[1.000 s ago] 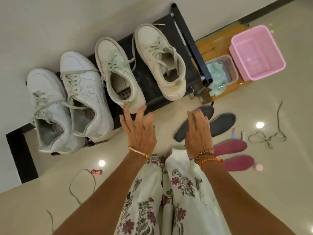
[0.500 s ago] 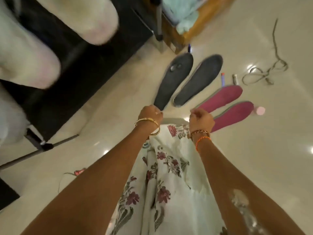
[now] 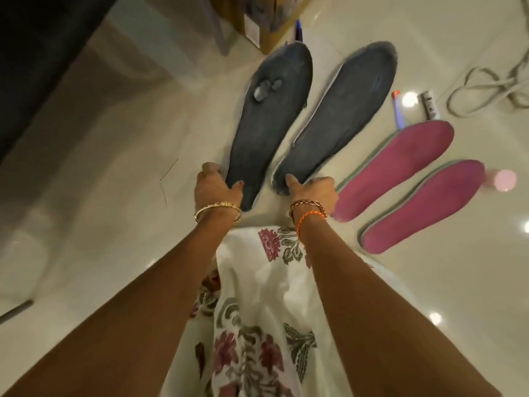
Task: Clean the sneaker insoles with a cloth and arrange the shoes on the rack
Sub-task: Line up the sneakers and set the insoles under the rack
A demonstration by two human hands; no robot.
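Two hands down on the floor (image 3: 100, 156): left hand (image 3: 215, 188) pinches the heel of the left dark insole (image 3: 269, 118), right hand (image 3: 312, 190) grips the heel of the right dark insole (image 3: 340, 116). Both pink insoles (image 3: 400, 167) lie just beside.

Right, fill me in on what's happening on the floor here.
A person is bent over four insoles laid out on the floor. The left hand grips the heel end of one dark insole, and the right hand grips the heel of the dark insole beside it. Two pink insoles lie untouched to the right. No cloth is in either hand.
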